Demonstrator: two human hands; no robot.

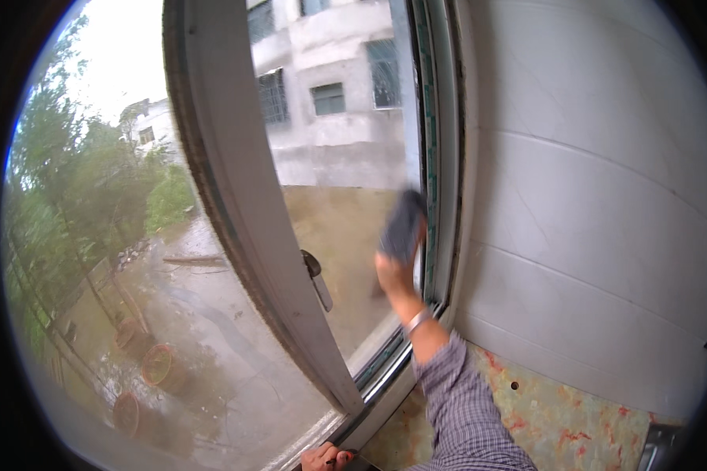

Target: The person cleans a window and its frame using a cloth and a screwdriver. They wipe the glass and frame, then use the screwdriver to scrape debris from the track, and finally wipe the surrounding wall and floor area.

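My right hand is raised at the right part of the sliding window, its fingers around a dark grey cloth or pad, blurred, against or close to the glass beside the frame. A bracelet is on that wrist, below it a checked sleeve. My left hand is low, at the bottom of the window frame, closed on a small object with an orange-red end; what it is, I cannot tell. Between the panes stands a pale sash stile with a metal latch handle.
White wall tiles rise on the right. Below them lies a marble-patterned countertop with a small round hole and a metal sink edge. The window track runs under the sash. Outside are trees, pots and a building.
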